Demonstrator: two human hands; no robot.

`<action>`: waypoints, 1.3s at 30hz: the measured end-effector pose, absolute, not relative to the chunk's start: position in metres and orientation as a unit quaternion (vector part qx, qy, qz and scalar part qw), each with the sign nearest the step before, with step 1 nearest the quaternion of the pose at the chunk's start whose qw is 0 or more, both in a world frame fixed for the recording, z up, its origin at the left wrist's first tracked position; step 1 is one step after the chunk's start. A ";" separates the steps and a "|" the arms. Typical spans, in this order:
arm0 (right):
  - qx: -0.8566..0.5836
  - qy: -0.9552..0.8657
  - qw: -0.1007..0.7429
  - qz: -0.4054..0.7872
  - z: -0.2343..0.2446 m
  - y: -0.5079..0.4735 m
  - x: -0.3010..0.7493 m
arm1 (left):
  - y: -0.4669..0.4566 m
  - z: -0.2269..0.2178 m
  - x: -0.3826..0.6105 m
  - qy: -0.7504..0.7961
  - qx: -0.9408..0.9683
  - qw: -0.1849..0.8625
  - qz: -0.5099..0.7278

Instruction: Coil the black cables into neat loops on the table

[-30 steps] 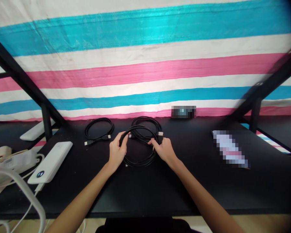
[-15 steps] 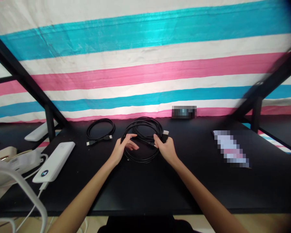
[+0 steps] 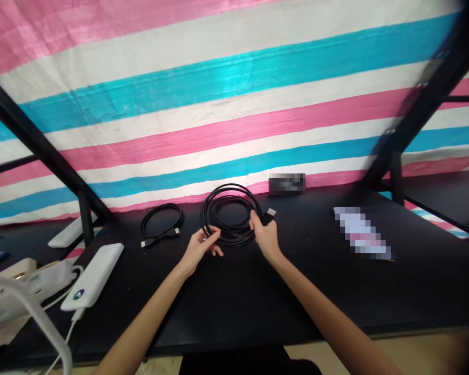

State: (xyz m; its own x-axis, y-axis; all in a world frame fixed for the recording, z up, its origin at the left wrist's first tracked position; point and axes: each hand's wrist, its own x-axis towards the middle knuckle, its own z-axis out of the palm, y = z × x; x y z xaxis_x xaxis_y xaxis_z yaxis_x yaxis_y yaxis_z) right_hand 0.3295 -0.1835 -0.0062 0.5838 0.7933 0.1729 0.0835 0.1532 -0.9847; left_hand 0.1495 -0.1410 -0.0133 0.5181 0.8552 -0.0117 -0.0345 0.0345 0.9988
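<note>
Between my hands is a looped black HDMI cable (image 3: 234,241), its rings standing tilted over the desk. My left hand (image 3: 202,247) closes thumb and forefinger on the lower left of the rings, other fingers curled loosely below. My right hand (image 3: 266,237) wraps round the right side of the rings, thumb on top. A plug (image 3: 271,214) with a pale metal end sticks out past that hand. Smaller loops show within the big ring; I cannot tell whether they belong to the same cable. To the left, another coiled black cable (image 3: 162,206) lies with both plugs showing.
On the left lie a white power bank (image 3: 96,276) with a plugged-in lead and a white power strip (image 3: 50,281). A blurred dark box (image 3: 287,184) is at the back, a blurred flat object (image 3: 361,232) at right. Black frame bars (image 3: 422,99) slant up both sides.
The view has shifted slightly. My left hand has slid down to the lower left of the rings and closed its fingers there. My right hand keeps its grip.
</note>
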 end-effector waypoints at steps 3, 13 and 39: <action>-0.599 -0.382 0.631 0.312 -0.007 -0.181 0.331 | -0.138 -0.010 0.148 0.379 0.615 0.597 0.349; -0.569 -0.296 0.634 0.432 -0.017 -0.170 0.339 | -0.124 -0.008 0.165 0.464 0.590 0.543 0.377; -0.618 -0.374 0.585 0.368 -0.039 -0.153 0.354 | -0.094 -0.015 0.186 0.585 0.762 0.125 0.249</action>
